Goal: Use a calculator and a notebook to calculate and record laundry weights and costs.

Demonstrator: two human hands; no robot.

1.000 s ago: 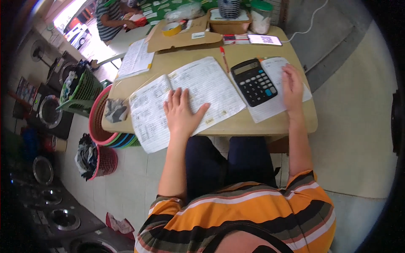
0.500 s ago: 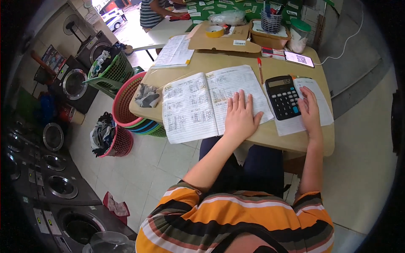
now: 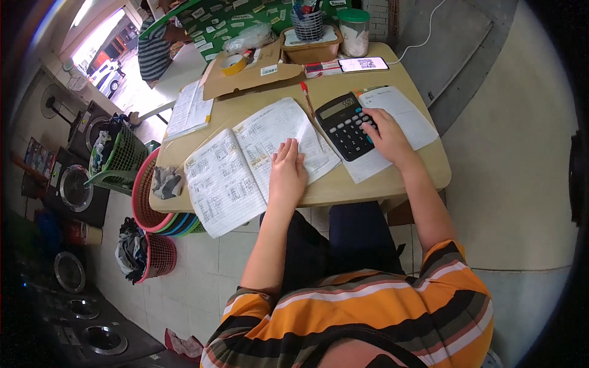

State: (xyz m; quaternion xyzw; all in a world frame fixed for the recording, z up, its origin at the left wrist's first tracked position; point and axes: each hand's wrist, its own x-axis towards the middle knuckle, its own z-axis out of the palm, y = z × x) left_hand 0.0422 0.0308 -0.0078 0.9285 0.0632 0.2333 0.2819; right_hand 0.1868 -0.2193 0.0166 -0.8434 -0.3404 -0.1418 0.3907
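Observation:
An open notebook (image 3: 211,190) with handwritten pages lies on the table. My left hand (image 3: 288,175) rests palm down on its right page, fingers stretched out and holding nothing. To the right, a black calculator (image 3: 340,130) sits tilted on top of loose white sheets (image 3: 405,113). Over the calculator's right-hand keys is my right hand (image 3: 389,138), fingers slightly bent and apart, the tips at the keys. Whether a key is pressed down I cannot tell. A red-capped pen (image 3: 307,98) lies between the notebook and the calculator.
Behind are a flattened cardboard box (image 3: 245,76) with yellow tape (image 3: 233,64), a lit phone (image 3: 363,64) and a green-lidded jar (image 3: 354,37). A grey cloth (image 3: 167,182) lies at the table's left corner. Laundry baskets (image 3: 161,254) and washing machines (image 3: 76,187) stand left; a person (image 3: 154,55) is beyond.
My right hand's fingers have shifted from the calculator's right edge onto its keys. The left hand remains flat on the notebook. The view has turned, so the table looks tilted and further left.

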